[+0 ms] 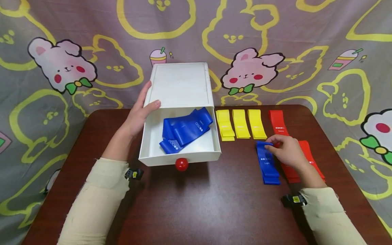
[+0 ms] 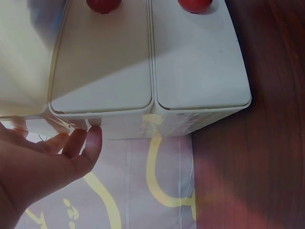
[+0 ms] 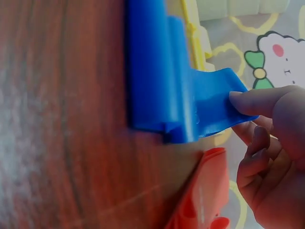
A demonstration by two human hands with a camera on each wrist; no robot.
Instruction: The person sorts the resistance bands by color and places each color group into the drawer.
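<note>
My left hand (image 1: 136,115) rests on the left side of a white drawer cabinet (image 1: 180,85), its thumb lying on the top. In the left wrist view its fingers (image 2: 90,143) touch the cabinet's side wall. The top drawer (image 1: 211,157), with a red knob (image 1: 181,164), is pulled out and holds folded blue resistance bands (image 1: 190,129). Over at the right, my right hand (image 1: 289,151) pinches the far end of another blue resistance band (image 1: 267,165), marked "Light". The right wrist view shows that end raised between thumb and fingers, while the folded rest (image 3: 157,71) lies lower.
Three folded yellow bands (image 1: 241,124) lie in a row right of the cabinet. Red bands (image 1: 277,122) lie beyond and beside my right hand, partly hidden by it. Two lower drawers (image 2: 200,57) are closed. A patterned cloth (image 1: 190,20) hangs behind the brown table (image 1: 196,211).
</note>
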